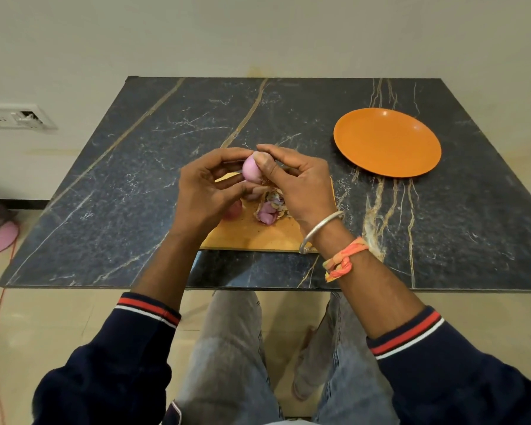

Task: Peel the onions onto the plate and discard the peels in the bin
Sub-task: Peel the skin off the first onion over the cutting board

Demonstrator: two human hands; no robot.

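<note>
With both hands, left hand (209, 191) and right hand (298, 182), pinching the onion (251, 170), peel downward so skins join the peels (269, 210).

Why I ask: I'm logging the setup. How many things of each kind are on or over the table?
Onions: 2 (held onion; half-hidden onion)
Orange plate: 1
Cutting board: 1
Peel pile: 1
Total: 5
</note>
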